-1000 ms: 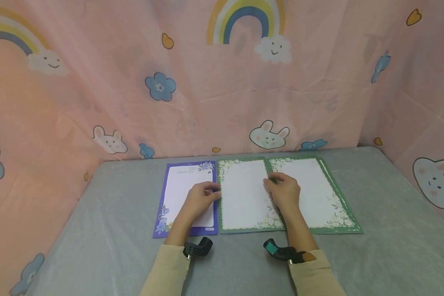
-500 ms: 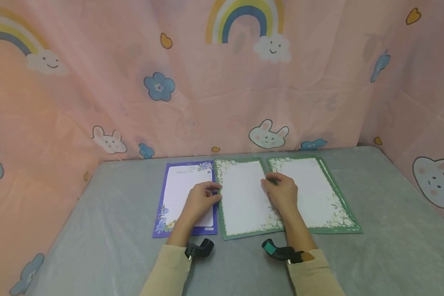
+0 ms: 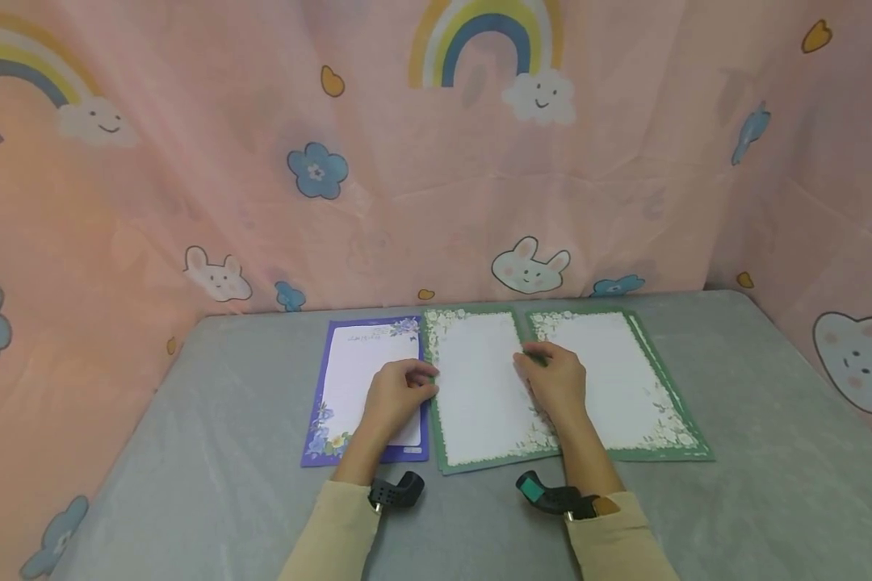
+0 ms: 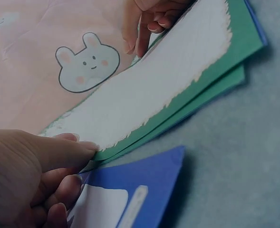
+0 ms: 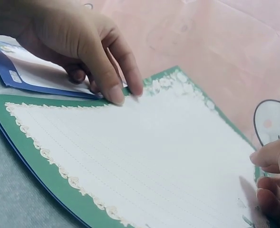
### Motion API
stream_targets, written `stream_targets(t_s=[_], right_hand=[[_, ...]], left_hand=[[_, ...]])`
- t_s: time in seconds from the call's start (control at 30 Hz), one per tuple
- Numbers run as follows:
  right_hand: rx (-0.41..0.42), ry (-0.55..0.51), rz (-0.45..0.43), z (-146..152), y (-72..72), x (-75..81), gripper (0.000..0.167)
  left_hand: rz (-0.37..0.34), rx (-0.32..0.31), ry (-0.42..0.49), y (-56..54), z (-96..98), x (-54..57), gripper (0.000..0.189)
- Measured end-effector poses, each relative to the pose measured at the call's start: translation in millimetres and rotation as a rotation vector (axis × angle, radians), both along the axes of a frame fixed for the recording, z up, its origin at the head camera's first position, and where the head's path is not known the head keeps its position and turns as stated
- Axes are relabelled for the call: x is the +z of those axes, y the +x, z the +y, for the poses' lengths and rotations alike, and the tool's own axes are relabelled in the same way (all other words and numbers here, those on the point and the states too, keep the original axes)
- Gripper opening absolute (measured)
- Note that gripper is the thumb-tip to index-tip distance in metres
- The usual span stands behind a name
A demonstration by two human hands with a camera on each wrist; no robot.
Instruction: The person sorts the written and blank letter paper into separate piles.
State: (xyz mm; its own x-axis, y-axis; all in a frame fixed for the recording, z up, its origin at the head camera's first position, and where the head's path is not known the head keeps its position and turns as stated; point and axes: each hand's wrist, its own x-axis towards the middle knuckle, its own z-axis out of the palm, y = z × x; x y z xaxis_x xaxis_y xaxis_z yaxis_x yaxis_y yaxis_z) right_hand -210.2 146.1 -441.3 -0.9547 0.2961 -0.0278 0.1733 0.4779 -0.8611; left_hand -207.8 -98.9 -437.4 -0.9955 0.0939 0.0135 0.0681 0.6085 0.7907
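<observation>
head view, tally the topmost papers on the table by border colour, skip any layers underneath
Green-bordered papers: 2
Purple-bordered paper: 1
Total: 3

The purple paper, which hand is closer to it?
Left. The left hand is over part of the purple paper, pinching the neighbouring edge of the middle green paper. The right hand is farther off, at the middle green paper's opposite edge.
</observation>
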Motion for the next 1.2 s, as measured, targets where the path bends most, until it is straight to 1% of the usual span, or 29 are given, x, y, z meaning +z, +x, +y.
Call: stream_targets(t_s=[0.2, 0.4, 0.53, 0.63, 0.77, 0.9, 1.07, 1.2], right_hand=[[-0.004, 0.013, -0.005, 0.2, 0.2, -1.4, 0.037], [0.026, 0.009, -0.033, 0.5, 0.9, 1.0, 0.041], [0.041, 0.01, -0.037, 0.5, 1.4, 1.7, 0.042], [0.036, 0.019, -0.033, 0.5, 0.8, 1.3, 0.042], [0.037, 0.035, -0.026, 0.2, 0.3, 1.3, 0.042], [0.055, 0.043, -0.026, 0.0, 0.6, 1.9, 0.043], [0.068, 0.054, -0.031, 0.1, 0.3, 2.1, 0.045], [0.056, 0.06, -0.014, -0.7, 0.1, 1.8, 0.044]], left_hand=[[0.001, 0.007, 0.01, 1.0, 0.3, -0.6, 0.013], [0.02, 0.005, 0.024, 1.2, -1.1, -1.7, 0.011], [0.018, 0.019, 0.027, 0.8, -2.0, -2.6, 0.01], [0.017, 0.028, 0.037, 0.5, -2.2, -2.4, 0.01], [0.034, 0.034, 0.047, -0.2, -2.5, -2.9, 0.01], [0.054, 0.043, 0.052, -0.9, -3.2, -4.1, 0.009], [0.079, 0.058, 0.044, -1.6, -3.5, -5.6, 0.006], [0.087, 0.076, 0.039, -1.1, -3.4, -5.9, 0.005]])
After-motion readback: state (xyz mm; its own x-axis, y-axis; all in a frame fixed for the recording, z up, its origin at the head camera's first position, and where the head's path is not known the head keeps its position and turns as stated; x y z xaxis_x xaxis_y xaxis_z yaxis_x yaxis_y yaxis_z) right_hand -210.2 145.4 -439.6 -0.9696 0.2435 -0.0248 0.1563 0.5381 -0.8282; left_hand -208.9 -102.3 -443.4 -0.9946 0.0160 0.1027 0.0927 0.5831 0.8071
